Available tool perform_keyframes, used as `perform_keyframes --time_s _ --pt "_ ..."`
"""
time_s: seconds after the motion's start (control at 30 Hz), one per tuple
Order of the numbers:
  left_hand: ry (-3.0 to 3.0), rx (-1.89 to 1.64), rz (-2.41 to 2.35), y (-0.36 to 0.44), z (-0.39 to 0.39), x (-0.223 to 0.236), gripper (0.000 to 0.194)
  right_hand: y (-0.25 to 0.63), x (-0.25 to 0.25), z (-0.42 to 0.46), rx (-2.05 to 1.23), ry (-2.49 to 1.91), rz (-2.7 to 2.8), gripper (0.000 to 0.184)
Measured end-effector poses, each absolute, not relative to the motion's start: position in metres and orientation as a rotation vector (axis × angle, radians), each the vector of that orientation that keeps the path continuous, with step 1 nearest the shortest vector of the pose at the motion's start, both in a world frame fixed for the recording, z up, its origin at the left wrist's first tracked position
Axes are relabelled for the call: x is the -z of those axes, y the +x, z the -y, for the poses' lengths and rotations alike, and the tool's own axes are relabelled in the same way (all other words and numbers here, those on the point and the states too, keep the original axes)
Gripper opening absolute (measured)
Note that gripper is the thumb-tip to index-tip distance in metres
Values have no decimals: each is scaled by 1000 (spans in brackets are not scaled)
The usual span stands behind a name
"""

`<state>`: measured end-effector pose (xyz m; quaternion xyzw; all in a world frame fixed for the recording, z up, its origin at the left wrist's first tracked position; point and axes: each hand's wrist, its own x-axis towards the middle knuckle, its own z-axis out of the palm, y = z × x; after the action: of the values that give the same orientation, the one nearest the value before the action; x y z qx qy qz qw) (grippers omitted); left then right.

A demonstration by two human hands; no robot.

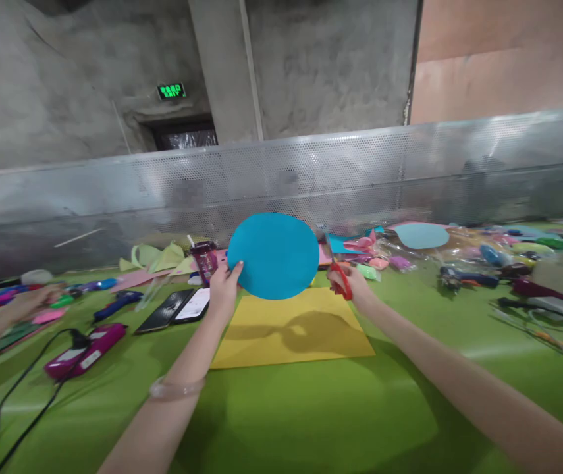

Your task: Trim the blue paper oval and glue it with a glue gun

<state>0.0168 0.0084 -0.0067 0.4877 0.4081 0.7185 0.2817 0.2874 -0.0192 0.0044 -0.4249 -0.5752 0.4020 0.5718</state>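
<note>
My left hand (224, 284) pinches the left edge of a blue paper oval (274, 255), thumb on its near face. The oval is held up, facing me, above a yellow sheet (261, 336) that lies on the table. In my right hand (353, 284) is a pair of scissors (343, 280) with red handles, blades pointing up. The scissors stand just right of the oval, apart from its edge. Some of my right fingers are hidden behind the handles. A shadow of the oval and hands falls on the yellow sheet.
Another person's hand (39, 299) reaches in at the left. A phone (192, 306), a dark cup with a straw (205, 260) and a magenta power strip (85, 351) lie left. A glue gun (469, 278) and a pale blue oval (420, 235) are right. A perforated metal panel (281, 174) stands behind.
</note>
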Motion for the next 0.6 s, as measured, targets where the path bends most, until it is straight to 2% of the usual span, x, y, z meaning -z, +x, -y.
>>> perform_keyframes --time_s 0.2,0.6 --pt "1435 -1860 -1137 18 -6 8 39 284 3 19 -828 -1078 1384 13" --pt "1528 -1781 -1044 20 -8 13 52 283 3 23 -827 -1076 1418 11"
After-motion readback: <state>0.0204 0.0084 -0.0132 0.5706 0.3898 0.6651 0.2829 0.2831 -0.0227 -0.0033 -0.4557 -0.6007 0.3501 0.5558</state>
